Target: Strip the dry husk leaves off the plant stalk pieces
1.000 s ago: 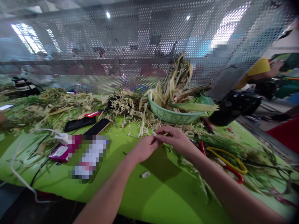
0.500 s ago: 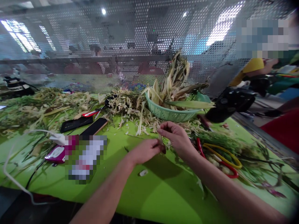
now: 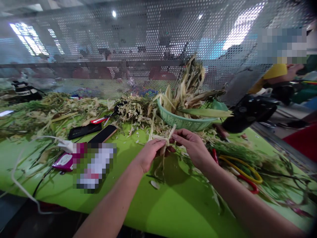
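Observation:
My left hand (image 3: 149, 153) pinches pale corn husk strips (image 3: 171, 132) near the middle of the green table. From the other side my right hand (image 3: 190, 142) has its thumb and index finger closed on the same strips, where they cross. Thin ends (image 3: 162, 165) dangle below the fingers, and another pale strip (image 3: 152, 124) reaches away behind my left hand. My lower fingers are partly hidden by the husk. Just below the hands lies a small pale scrap (image 3: 155, 184) on the table.
Behind the hands stands a green basket (image 3: 183, 123) with dried husks (image 3: 190, 86). Red-and-yellow-handled scissors (image 3: 247, 165) lie in greenery at right. Leftward are phones (image 3: 104, 135), a red cutter (image 3: 99, 120), a magenta pack (image 3: 64, 161) and a cable (image 3: 18, 185). A perforated screen (image 3: 138, 49) rises behind.
My left hand has risen and now grips beside my right fingers. Crossed husk strips with dangling ends now show between the hands. The view has shifted slightly left.

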`<state>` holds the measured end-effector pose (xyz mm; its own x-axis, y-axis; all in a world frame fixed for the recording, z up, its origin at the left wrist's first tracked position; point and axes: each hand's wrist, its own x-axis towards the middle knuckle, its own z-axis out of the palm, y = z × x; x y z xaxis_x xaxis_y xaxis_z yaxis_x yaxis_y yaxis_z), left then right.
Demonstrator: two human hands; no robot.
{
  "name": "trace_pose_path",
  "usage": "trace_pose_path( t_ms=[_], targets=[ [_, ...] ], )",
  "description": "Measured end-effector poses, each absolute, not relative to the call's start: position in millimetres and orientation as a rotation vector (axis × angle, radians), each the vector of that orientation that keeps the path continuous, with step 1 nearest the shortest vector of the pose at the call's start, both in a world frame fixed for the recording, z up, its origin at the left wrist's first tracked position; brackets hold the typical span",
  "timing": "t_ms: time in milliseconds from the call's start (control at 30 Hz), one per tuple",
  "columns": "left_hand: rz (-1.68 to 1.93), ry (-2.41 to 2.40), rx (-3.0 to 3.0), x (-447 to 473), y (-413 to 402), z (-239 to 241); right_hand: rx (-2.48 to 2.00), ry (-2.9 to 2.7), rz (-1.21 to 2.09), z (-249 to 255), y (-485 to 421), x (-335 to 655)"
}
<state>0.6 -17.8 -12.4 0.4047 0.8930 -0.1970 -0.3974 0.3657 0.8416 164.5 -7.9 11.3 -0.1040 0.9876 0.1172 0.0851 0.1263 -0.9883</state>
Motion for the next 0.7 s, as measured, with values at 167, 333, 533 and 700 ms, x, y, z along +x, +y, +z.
trace_pose_path(
  t_ms=[167, 333, 533, 700],
  targets=[
    [1.094, 0.709, 0.686, -0.7, -17.7, -5.9, -1.206, -1.502, 0.92, 9.4, -14.2, 161.0],
    [1.21, 0.675, 0.64, 4.9, -18.9, -4.5, -1.255, -1.851, 0.579, 2.9, -22.6, 148.9],
    [1.213, 0.69, 0.77, 8.6, -19.7, -9.0, -1.313, -1.884, 0.426, -1.6, -24.3, 141.3],
    [1.227, 0.793, 0.97, 3.5, -16.7, -11.4, -1.3, -1.734, 0.731, 2.0, -23.9, 143.2]
  ],
)
